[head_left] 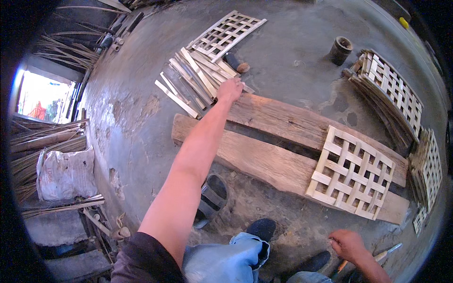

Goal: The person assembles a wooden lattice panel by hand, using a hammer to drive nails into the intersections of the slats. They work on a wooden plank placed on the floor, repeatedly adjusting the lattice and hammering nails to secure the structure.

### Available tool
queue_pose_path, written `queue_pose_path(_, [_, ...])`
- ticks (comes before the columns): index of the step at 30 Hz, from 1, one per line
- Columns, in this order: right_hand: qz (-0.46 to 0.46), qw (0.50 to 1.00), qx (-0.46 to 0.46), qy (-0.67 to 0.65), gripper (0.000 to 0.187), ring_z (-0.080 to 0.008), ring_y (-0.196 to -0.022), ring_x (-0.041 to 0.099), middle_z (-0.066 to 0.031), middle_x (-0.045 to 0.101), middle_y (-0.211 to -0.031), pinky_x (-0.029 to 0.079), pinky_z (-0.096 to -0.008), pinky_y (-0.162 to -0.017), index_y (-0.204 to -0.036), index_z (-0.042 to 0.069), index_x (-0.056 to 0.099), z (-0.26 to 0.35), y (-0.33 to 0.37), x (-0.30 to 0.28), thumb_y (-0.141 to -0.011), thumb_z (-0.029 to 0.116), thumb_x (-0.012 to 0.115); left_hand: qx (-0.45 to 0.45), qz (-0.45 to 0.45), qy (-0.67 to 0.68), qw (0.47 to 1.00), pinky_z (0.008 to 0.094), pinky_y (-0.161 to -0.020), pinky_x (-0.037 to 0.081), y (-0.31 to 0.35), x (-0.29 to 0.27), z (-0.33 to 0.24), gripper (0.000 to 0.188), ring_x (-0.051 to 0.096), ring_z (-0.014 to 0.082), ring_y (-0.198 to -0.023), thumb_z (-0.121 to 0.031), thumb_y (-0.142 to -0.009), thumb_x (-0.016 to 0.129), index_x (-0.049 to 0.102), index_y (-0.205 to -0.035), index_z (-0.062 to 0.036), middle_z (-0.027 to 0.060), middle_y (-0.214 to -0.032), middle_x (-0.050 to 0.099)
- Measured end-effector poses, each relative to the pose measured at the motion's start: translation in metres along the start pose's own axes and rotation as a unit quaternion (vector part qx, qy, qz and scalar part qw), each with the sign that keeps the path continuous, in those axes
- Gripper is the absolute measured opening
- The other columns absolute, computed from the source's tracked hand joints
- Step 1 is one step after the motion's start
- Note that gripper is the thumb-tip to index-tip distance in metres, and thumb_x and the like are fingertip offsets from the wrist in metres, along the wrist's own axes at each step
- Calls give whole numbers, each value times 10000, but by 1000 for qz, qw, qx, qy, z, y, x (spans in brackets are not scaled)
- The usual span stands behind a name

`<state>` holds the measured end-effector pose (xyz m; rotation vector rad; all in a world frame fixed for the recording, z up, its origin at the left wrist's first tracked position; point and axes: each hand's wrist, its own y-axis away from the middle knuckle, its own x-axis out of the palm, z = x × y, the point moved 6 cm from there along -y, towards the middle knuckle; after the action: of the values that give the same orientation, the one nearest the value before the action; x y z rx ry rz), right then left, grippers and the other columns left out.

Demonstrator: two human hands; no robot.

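My left arm stretches forward, and my left hand (230, 90) is closed at the far end of a wooden plank (283, 115), beside a pile of pale split strips (196, 78). What its fingers hold, if anything, is hidden. At the lower right my right hand (349, 245) is curled above the floor, fingers drawn together; I cannot make out anything in them. Beside it on the floor lie a knife-like tool (388, 252) and an orange-handled tool (341, 267), partly covered by the forearm. A square woven lattice panel (351, 172) rests across both planks at their right end.
Another lattice panel (229, 35) lies beyond the strips. Stacks of panels (394, 89) stand at the right, near a dark cylindrical pot (340, 50). A sandal (211, 200) lies left of the near plank (259, 158). A white sack (66, 174) and bundled sticks line the left wall.
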<state>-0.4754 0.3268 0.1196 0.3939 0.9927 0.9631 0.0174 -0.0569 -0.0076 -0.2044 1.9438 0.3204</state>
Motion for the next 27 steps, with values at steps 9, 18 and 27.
queue_pose_path(9, [-55, 995, 44, 66, 150, -369, -847, 651, -155, 666, -859, 525, -466, -742, -905, 64, 683, -16, 47, -19, -833, 195, 678, -17, -234, 510, 827, 326, -713, 524, 60, -61, -14, 452, 631, 170, -804, -119, -868, 739, 554, -1264, -7, 91, -943, 671])
queue_pose_path(18, [-244, 938, 0, -248, 275, -206, -845, 654, -134, 654, -962, 545, -352, -747, -1169, 9, 608, 18, 33, -71, -941, 161, 629, 100, 229, 555, 794, 268, -756, 564, 312, -31, -183, 401, 618, 102, -849, -172, -893, 755, 541, -1188, -5, 49, -974, 640])
queue_pose_path(27, [-109, 832, 9, -543, 272, -96, -719, 602, -27, 622, -804, 524, -280, -635, -1078, -3, 608, -16, 42, 19, -1036, 250, 518, 218, 445, 424, 758, 339, -865, 527, 428, 20, -204, 346, 637, 184, -1008, -137, -857, 754, 597, -1149, -36, 67, -1023, 643])
